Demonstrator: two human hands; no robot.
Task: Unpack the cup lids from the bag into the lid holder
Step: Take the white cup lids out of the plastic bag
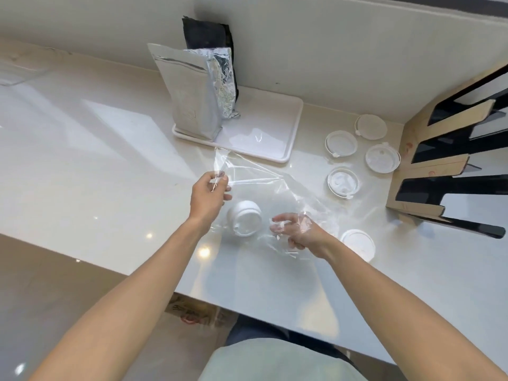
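On the far left the pale counter [82,149] carries only a clear plastic piece at its 10 o'clock corner, too blurred to name. Going right, a silver foil pouch [187,89] stands on a white tray [277,149], with a black pouch [206,31] behind it. In front of the tray the left hand [210,193] pinches the raised edge of the clear bag [264,182] between thumb and curled fingers, so the film hangs from it like a tent. Directly under that hand, at its 5 o'clock, a short stack of lids [244,218] lies on its side inside the bag, and its long axis seems to run from 11 to 5 o'clock, with the open face toward the person. The right hand [297,229] is inside or under the film; its fingers are spread and loosely bent and point to 9 o'clock at the stack, near it but not touching, and they hold nothing that I can see. I judge the right hand is the one to take the stack — it faces it from the side, while the left is busy with the film. One lid [357,244] lies at 3 o'clock of the right hand, and four loose lids [343,184] lie further at 1 o'clock, just before the lid holder [428,133] of cardboard and black slots, which holds no lid that I can see.
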